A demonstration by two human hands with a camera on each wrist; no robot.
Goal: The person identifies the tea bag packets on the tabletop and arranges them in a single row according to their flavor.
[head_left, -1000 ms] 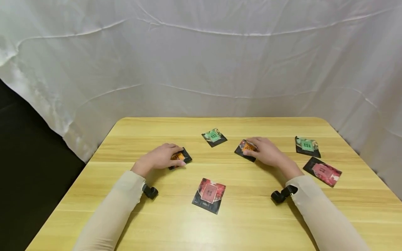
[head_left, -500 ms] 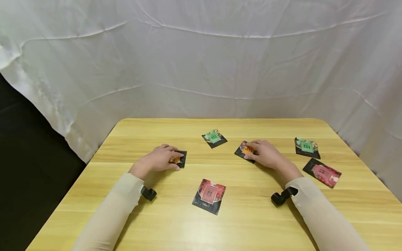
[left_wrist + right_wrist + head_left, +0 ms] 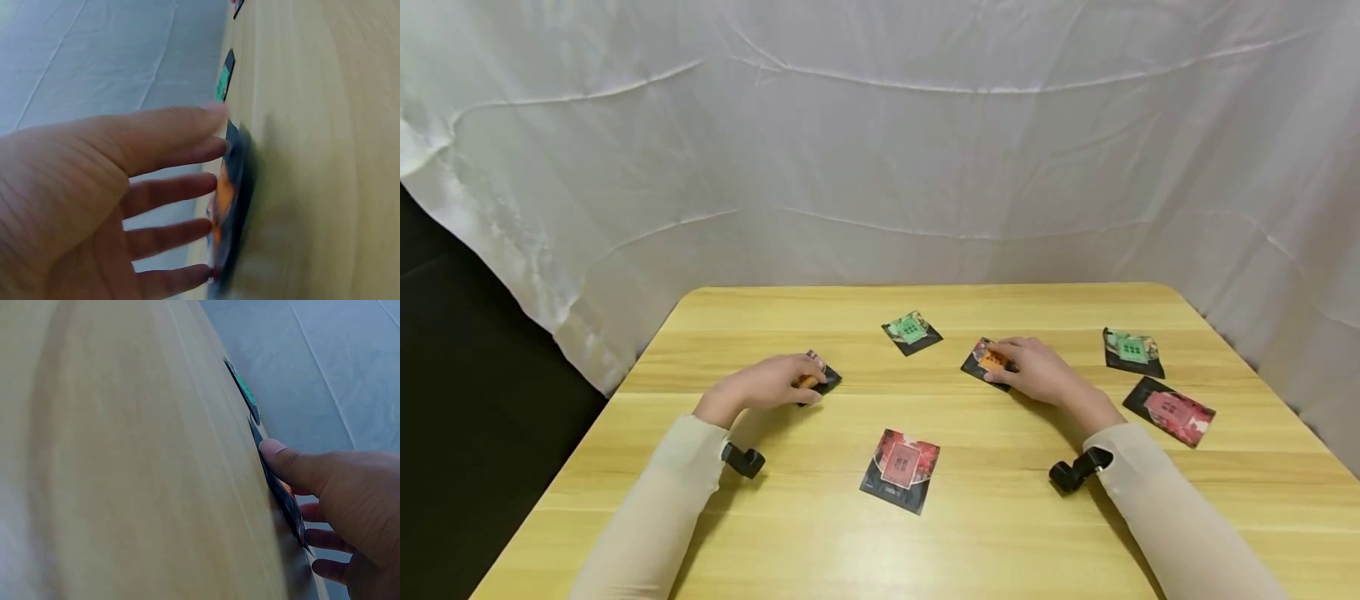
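At the table's left-middle, my left hand (image 3: 771, 385) rests on a small flat sachet (image 3: 830, 379) with an orange label, black band and a red corner. The left wrist view has the fingertips (image 3: 201, 226) spread along the orange-labelled sachet, which is blurred, and the thumb near its upper end. To the right, my right hand (image 3: 1037, 371) touches a second orange-labelled sachet (image 3: 976, 362), partly covering it. In the right wrist view the thumb (image 3: 273, 449) lies on that sachet's near end, with the other fingers along its far side.
Green-labelled sachets lie at the back middle (image 3: 912, 332) and back right (image 3: 1132, 353). A red sachet (image 3: 900, 471) is at front centre, another red sachet (image 3: 1170, 411) at right. A grey-white curtain (image 3: 880, 167) hangs behind the wooden table (image 3: 1000, 533).
The left hand has drawn back slightly left, and the orange-labelled sachet under it has shifted left and turned. The right hand has barely moved; its sachet stays in place.
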